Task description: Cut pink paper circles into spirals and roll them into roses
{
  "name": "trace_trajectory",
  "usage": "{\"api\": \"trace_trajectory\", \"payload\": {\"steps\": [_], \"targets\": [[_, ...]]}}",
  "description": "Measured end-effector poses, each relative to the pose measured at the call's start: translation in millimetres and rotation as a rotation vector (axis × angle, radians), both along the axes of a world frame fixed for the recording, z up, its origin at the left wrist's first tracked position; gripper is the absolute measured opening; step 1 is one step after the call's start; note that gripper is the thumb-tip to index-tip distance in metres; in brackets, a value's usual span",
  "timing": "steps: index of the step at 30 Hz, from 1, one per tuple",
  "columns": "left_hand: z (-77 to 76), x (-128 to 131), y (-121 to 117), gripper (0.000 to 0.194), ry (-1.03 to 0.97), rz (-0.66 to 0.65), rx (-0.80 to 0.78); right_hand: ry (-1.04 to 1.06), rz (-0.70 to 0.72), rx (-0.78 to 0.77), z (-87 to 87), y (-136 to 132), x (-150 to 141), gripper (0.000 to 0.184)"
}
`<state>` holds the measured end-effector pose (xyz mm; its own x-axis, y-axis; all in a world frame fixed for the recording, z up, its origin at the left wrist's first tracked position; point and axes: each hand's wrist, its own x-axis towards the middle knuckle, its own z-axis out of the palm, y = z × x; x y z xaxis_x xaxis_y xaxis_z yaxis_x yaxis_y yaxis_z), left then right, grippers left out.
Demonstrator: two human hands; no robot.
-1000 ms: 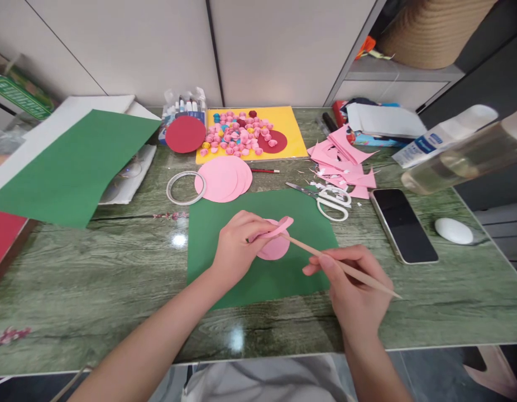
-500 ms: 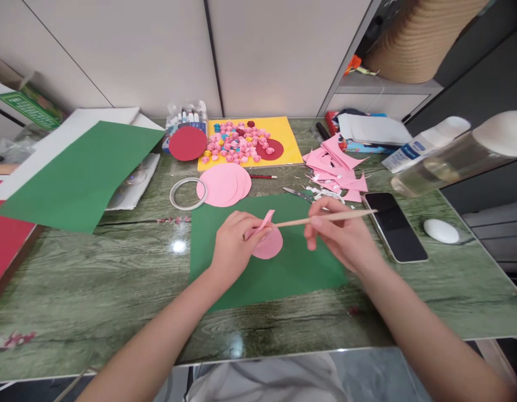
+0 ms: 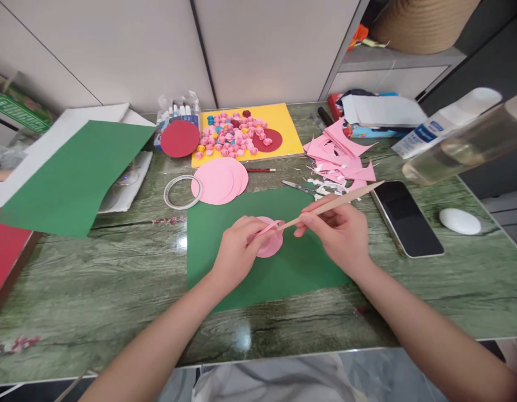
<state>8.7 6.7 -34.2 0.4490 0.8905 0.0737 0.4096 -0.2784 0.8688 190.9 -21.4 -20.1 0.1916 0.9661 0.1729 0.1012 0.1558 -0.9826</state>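
Note:
My left hand [image 3: 237, 248] pinches a narrow pink paper strip [image 3: 270, 225] above a small pink paper circle [image 3: 273, 245]. That circle is over a green sheet [image 3: 242, 287] and partly hidden by my fingers. In my right hand [image 3: 340, 231] is a slim pale wooden stick [image 3: 334, 205], held slantwise like a pen. Its lower left tip meets the free end of the strip, while the wider end points up to the right.
Pink paper circles [image 3: 216, 181], a tape roll [image 3: 183, 192] and scissors [image 3: 300, 187] lie behind the green sheet. Small rolled paper flowers [image 3: 233, 134] cover a yellow sheet [image 3: 290, 125]. Pink scraps [image 3: 340, 153], a phone [image 3: 407, 218] and a white mouse [image 3: 459, 221] are on the right.
My right hand has drawn the stick's tip onto the strip's end and tilted its far end upward. The strip's end now bends toward the tip. The view has shifted slightly.

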Motion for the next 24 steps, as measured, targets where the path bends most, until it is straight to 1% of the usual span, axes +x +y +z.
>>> {"api": "trace_trajectory", "payload": {"steps": [5,9,12,14,17,19,20,22,23,24], "targets": [[4.7,4.4,-6.0,0.022,-0.033,-0.062,-0.051,0.125,0.039,-0.013,-1.7,-0.1,-2.2,0.012],[6.4,7.5,-8.6,0.026,-0.027,-0.122,-0.075,0.119,0.040,-0.066,-1.3,-2.2,-3.9,0.018],[5.9,8.2,-8.6,0.027,-0.023,-0.123,-0.064,0.133,0.028,-0.099,-2.1,-3.4,-5.6,0.020],[5.0,8.2,-8.6,0.027,-0.026,-0.110,-0.053,0.179,0.029,-0.117,-4.4,-3.0,-6.7,0.020],[1.8,7.8,-9.1,0.024,-0.026,-0.049,-0.048,0.292,0.045,-0.151,-9.9,-1.0,-7.8,0.020],[-1.9,7.4,-9.5,0.013,-0.042,0.046,-0.040,0.355,0.051,-0.175,-13.2,0.1,-8.6,0.021],[-4.1,7.0,-9.6,0.013,-0.062,0.107,-0.019,0.376,0.052,-0.186,-14.3,0.4,-9.2,0.022],[-8.2,6.1,-9.1,0.030,-0.107,0.221,0.066,0.413,0.052,-0.203,-15.3,0.3,-10.8,0.023],[-9.6,5.5,-8.7,0.037,-0.128,0.259,0.129,0.429,0.051,-0.209,-15.3,0.1,-11.8,0.023],[-10.4,5.0,-8.3,0.040,-0.139,0.275,0.197,0.445,0.050,-0.214,-15.0,-0.3,-12.8,0.023]]}}
